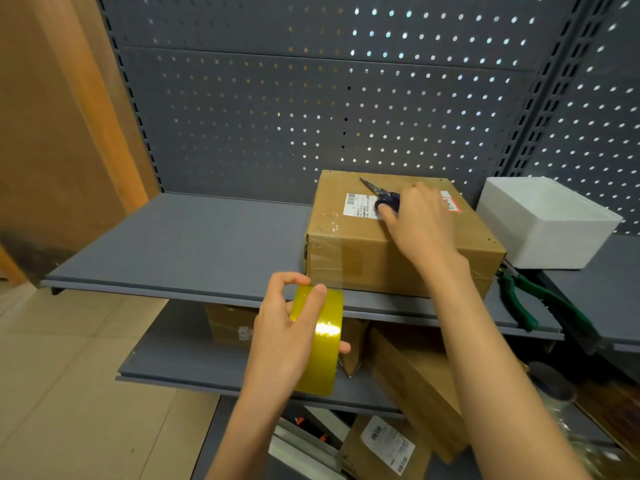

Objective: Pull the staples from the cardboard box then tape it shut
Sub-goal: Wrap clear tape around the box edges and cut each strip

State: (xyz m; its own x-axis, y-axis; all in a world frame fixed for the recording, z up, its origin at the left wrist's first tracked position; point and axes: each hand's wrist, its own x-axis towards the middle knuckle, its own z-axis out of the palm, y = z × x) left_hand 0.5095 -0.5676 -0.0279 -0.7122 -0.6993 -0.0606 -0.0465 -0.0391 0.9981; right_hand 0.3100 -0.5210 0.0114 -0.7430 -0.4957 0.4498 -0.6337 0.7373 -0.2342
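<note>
The cardboard box (pixel 398 244) sat toward the right end of the grey shelf (pixel 180 244), its near face close to the shelf's front lip, with bare shelf stretching away at nine o'clock and a white foam box (pixel 547 223) crowding it at three o'clock, green-handled pliers (pixel 526 296) lying below that by the edge. On the box's top the right hand (pixel 419 216) curled round the dark handles of scissors (pixel 379 194), whose closed blades pointed to ten o'clock. At seven o'clock from the box, off the shelf's front edge, the left hand (pixel 287 327) gripped an upright roll of yellowish tape (pixel 322 344), from which a clear strip ran up onto the box's near face.
</note>
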